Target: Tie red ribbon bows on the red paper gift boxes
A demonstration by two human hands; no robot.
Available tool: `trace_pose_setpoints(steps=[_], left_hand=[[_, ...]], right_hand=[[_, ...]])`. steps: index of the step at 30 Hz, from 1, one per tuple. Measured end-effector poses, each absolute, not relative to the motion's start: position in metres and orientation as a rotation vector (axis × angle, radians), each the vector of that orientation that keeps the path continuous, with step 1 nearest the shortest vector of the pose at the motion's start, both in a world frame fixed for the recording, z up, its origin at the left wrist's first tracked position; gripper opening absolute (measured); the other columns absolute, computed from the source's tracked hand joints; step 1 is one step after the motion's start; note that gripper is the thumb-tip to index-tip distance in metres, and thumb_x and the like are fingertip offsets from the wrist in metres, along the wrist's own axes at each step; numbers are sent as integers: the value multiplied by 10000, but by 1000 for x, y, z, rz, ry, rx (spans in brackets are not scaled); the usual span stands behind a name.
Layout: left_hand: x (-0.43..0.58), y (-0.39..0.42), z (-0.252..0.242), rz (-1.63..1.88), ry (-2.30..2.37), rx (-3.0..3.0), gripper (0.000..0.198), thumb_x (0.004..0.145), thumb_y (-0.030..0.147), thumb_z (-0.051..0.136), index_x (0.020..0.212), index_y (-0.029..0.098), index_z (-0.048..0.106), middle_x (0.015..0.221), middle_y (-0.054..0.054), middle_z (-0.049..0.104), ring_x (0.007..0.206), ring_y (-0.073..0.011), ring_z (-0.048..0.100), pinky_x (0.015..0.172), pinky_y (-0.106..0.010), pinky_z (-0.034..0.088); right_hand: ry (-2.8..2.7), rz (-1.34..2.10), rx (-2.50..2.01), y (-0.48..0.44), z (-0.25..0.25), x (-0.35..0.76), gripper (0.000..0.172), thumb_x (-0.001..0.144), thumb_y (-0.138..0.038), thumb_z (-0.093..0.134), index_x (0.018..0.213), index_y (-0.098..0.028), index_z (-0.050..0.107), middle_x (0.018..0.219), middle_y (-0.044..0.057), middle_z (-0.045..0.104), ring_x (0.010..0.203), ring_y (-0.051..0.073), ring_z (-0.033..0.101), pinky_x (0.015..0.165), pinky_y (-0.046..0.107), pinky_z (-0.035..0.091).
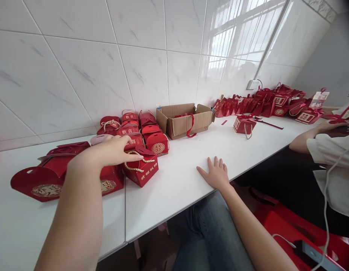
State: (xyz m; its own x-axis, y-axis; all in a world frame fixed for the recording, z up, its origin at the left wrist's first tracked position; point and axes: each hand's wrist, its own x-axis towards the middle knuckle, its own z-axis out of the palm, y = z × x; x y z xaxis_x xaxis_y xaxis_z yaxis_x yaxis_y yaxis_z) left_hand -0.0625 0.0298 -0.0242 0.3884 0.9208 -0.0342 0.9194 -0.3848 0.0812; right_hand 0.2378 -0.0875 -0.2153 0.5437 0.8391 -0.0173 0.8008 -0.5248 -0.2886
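My left hand (pixel 113 150) reaches over a small red gift box (pixel 143 171) with gold lettering and a twisted cream rope handle. Its thumb lies along the rope and the fingers curl at the far side of the box top, closed on it. Larger red gift boxes (pixel 47 178) stand to the left, partly hidden behind my left forearm. Just behind are rows of small red gift boxes (pixel 155 139). My right hand (pixel 216 173) rests flat on the white table (pixel 174 195) near its front edge, fingers spread, holding nothing.
A cardboard box (pixel 188 126) with red ribbon hanging out stands by the tiled wall. Farther right are a single red box (pixel 244 125), a loose dark red ribbon (pixel 268 123) and a heap of red boxes (pixel 281 101). A co-worker's arm (pixel 307 139) is at right.
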Motion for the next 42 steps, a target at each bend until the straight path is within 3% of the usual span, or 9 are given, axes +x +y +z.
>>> trace_pose_setpoints(steps=[11,17,19,23,27,31,34,38,42], left_hand=[[-49,45,-41,-255,1582,2339,781,430,779,628,951,197,593,1059,-140,662,920,-352,613,703,-375,468],[-31,28,-45,-358,1449,2397,801,462,669,697,1075,169,569,1135,-166,631,957,-353,617,732,-390,498],[-24,24,-49,-233,1331,2514,847,578,607,665,1265,158,457,1354,-211,461,1101,-375,550,789,-426,497],[-20,17,-46,493,1211,2817,846,766,425,566,1458,259,110,1546,-136,-18,1398,-396,87,1003,-597,320],[-28,1,-25,872,1306,2788,787,782,419,563,1441,268,161,1513,-107,57,1401,-366,56,1071,-599,228],[-16,-18,-40,501,1159,2804,648,799,563,491,1362,278,346,1379,-91,376,1319,-329,290,1030,-539,349],[0,-22,-92,359,1177,2830,643,754,593,525,1259,200,461,1283,-154,462,1223,-367,402,955,-556,409],[-5,-2,-163,976,729,3079,564,757,344,586,1244,248,318,1252,-132,425,1244,-322,396,1076,-539,299],[-21,22,-187,1356,627,2913,757,698,283,642,1265,306,140,1387,-142,162,1330,-372,260,1045,-591,329]], right_hand=[[-1386,213,-2565,-89,-214,238,869,819,-717,272,1460,-131,250,1530,196,146,1405,386,66,1111,471,87],[-1387,201,-2564,-89,-214,237,865,818,-718,274,1458,-135,259,1528,199,151,1404,386,76,1112,471,95],[-1386,195,-2561,-89,-215,237,864,818,-717,278,1457,-136,261,1528,199,154,1403,387,81,1112,472,99],[-1388,188,-2557,-90,-215,237,862,818,-713,281,1455,-133,267,1525,206,161,1402,388,89,1111,468,108],[-1388,194,-2546,-89,-217,238,866,816,-719,273,1455,-134,266,1528,203,151,1403,388,80,1111,469,103],[-1385,199,-2545,-90,-216,238,863,821,-712,275,1456,-129,259,1528,203,147,1403,388,76,1111,467,90],[-1394,206,-2544,-89,-214,237,857,825,-698,289,1453,-115,264,1523,212,154,1399,398,82,1105,477,91],[-1394,258,-2581,-78,-206,231,834,840,-635,335,1423,-39,295,1497,267,179,1383,436,101,1082,527,116],[-1565,258,-2413,-40,-197,228,746,840,-546,421,1417,-86,316,1493,238,213,1386,393,150,1085,497,154]])
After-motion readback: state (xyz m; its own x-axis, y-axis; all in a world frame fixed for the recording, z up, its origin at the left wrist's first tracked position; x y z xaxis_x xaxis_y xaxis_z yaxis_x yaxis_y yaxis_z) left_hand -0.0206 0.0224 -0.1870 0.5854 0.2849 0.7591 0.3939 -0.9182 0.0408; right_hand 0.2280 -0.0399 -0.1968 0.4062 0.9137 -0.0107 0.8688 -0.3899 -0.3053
